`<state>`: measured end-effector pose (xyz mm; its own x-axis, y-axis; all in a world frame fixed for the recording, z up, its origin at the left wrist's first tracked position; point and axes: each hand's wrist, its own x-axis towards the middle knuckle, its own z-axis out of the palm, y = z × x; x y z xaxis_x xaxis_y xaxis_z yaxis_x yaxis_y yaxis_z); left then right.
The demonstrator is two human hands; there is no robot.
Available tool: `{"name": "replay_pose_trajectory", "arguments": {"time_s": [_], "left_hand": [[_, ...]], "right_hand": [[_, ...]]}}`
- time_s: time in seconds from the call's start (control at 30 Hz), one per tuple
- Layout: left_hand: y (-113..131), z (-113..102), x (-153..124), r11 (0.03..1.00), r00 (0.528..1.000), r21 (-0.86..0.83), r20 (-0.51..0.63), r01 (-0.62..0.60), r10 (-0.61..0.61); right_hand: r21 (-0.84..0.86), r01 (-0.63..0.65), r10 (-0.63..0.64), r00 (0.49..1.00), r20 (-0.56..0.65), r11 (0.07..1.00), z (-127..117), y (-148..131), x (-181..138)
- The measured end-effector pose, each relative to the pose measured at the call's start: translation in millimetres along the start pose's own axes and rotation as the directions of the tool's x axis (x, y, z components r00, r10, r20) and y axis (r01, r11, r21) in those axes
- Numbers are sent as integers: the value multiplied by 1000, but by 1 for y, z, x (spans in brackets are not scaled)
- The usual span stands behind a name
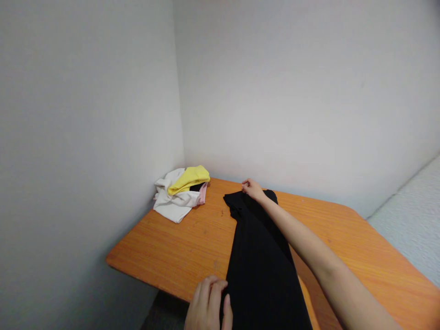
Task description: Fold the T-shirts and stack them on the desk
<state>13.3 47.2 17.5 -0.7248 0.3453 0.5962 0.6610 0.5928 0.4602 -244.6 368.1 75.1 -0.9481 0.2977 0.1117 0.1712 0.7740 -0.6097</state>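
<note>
A long black T-shirt stretches from the back of the table towards me and hangs over the near edge. A short sleeve shows at its far left corner, and the cloth appears doubled lengthwise. My right hand reaches across it to the far end, fingers pinched together at the top of the cloth. At the bottom of the view, my left hand is curled at the shirt's left edge, with thumb and fingers on the black fabric. The shirt's near end falls outside the picture.
A wooden table stands in a corner against white walls. At its back left lies a crumpled heap of clothes: a white garment, a yellow one, and some pink cloth. The table's left front corner is rounded.
</note>
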Motion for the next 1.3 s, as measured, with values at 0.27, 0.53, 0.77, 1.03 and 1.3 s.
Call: {"name": "replay_pose_trajectory", "arguments": {"time_s": [0.27, 0.53, 0.77, 1.03, 1.3], "left_hand": [[-6, 37, 25, 856, 825, 66, 312, -513, 471], [-13, 62, 12, 837, 830, 116, 256, -535, 496], [-13, 35, 162, 998, 908, 68, 416, 11, -38], [-82, 129, 278, 919, 838, 368, 449, 142, -309], [-97, 168, 302, 897, 751, 429, 554, 111, -358]], "right_hand": [[-242, 108, -115, 993, -15, 964, -18, 82, -79], [-380, 186, -193, 981, 20, 906, -3, 99, -97], [-449, 277, -246, 961, 126, 849, 31, 64, -103], [-454, 237, -232, 970, 67, 859, 36, 60, -111], [-367, 248, -246, 968, 52, 897, 28, 55, -114]]}}
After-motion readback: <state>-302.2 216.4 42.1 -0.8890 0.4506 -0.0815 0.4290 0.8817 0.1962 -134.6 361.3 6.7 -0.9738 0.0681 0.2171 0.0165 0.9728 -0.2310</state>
